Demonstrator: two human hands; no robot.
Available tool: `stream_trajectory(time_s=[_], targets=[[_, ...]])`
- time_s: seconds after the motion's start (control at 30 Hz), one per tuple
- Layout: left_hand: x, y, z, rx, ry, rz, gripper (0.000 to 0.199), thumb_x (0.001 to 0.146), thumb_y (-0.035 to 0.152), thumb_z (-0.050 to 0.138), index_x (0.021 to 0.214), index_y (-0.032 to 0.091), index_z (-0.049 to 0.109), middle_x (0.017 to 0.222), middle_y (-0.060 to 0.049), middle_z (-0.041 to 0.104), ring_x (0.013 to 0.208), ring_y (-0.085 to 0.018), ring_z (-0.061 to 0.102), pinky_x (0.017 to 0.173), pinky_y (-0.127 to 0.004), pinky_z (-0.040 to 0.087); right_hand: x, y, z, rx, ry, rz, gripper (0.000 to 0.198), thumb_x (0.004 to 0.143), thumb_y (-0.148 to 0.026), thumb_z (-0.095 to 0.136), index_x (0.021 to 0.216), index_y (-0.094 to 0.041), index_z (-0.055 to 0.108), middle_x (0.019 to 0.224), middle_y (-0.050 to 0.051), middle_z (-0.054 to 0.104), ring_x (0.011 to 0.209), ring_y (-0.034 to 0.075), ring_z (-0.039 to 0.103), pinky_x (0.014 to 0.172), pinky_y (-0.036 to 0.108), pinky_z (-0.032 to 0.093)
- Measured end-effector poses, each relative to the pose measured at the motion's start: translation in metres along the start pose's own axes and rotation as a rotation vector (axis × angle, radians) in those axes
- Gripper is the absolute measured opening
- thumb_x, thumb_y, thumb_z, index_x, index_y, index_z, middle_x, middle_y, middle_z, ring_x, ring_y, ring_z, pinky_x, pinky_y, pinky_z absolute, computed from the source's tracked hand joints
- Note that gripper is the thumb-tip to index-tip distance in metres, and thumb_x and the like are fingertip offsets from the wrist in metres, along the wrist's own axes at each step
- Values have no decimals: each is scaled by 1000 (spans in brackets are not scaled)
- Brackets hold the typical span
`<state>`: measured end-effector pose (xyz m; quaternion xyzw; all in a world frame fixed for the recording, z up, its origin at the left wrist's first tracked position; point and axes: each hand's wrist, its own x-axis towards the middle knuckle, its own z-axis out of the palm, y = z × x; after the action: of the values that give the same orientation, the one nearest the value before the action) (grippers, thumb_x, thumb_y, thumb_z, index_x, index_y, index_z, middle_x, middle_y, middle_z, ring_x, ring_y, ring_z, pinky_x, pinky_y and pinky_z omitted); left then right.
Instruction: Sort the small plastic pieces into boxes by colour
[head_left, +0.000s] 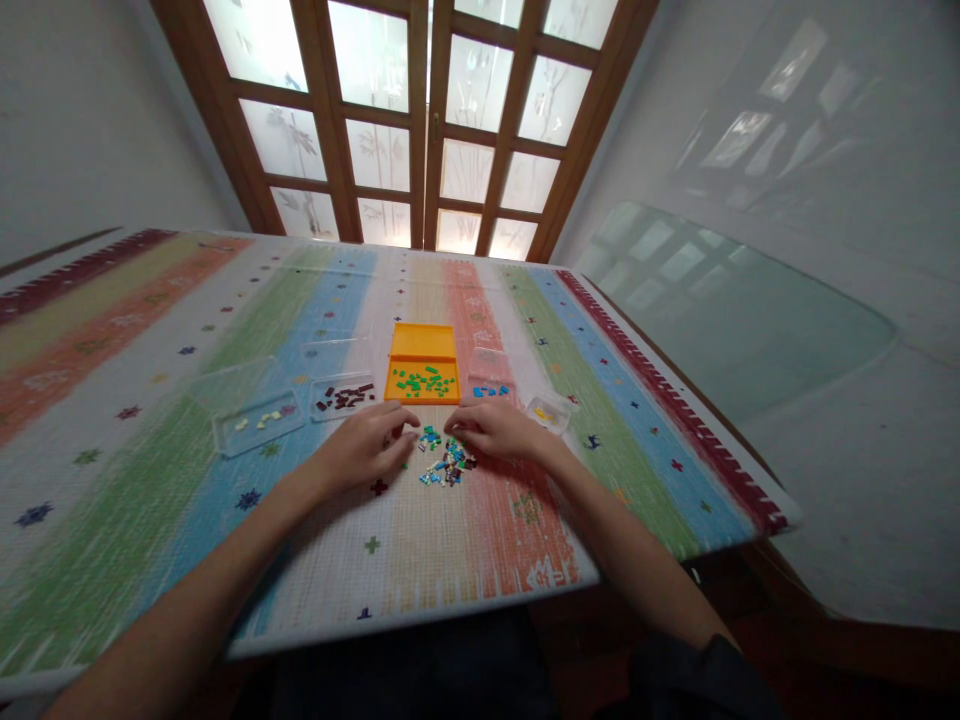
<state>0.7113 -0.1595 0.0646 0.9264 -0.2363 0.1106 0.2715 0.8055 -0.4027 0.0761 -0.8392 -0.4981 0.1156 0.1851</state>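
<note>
left hand: fingers narrowly parted | right hand: grip unclear | orange plastic case: small green blocks | clear plastic box: brown blocks

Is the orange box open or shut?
Open: the orange box has its lid folded back, and green pieces show inside.

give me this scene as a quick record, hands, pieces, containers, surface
left hand: left of the mixed pile, grip unclear
right hand: at the pile's far right edge, grip unclear
mixed pile: small multicoloured pieces
orange case: open, green pieces inside
left clear trays: pale pieces; dark brown pieces
right clear trays: blue pieces; yellow pieces
surface: striped cloth
</note>
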Motion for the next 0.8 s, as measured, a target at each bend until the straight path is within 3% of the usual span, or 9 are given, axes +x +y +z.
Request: stream_trajectory(time_s=[0.27,0.53,0.8], targets=[[-1,-2,23,55,-42,2,24,99,25,50,110,17,70,90,-8,65,85,-22,61,84,-39,51,0,0,-5,14,-46,-7,22,93,-9,62,103,-21,78,98,5,77,90,17,67,83,28,49],[3,-7,29,33,-25,13,28,103,22,42,112,18,69,95,-10,65,90,-23,62,84,-39,52,4,1,-5,20,-64,-8,21,92,-7,65,102,-19,79,98,7,77,90,17,67,81,27,49],[7,-11,29,0,-23,2,26,101,22,46,104,19,72,93,-10,64,87,-22,61,81,-36,51,3,0,-11,3,-99,-27,22,87,-2,66,97,-16,79,90,5,75,82,15,65,75,25,45]])
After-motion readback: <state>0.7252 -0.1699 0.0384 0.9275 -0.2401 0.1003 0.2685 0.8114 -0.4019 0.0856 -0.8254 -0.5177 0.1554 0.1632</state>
